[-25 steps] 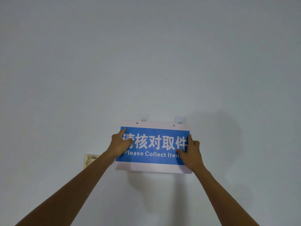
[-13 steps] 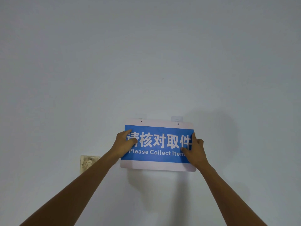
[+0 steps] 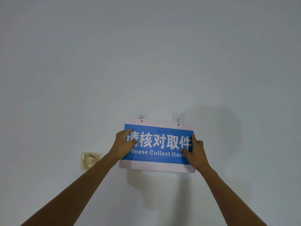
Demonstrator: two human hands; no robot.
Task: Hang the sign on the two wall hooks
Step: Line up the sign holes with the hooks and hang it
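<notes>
Head view: your left hand (image 3: 124,144) and right hand (image 3: 196,151) pinch the side edges of the flat, round-cornered blue-and-white sign (image 3: 157,145) against the matte wall (image 3: 146,54). Its two punched holes sit just below the clear adhesive hooks (image 3: 178,117) (left hook (image 3: 140,116) partly hidden).

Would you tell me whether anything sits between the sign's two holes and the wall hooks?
Nothing visible does. The sign, held by the left hand and right hand, has its holes just below the left hook and right hook, with bare wall around.
</notes>
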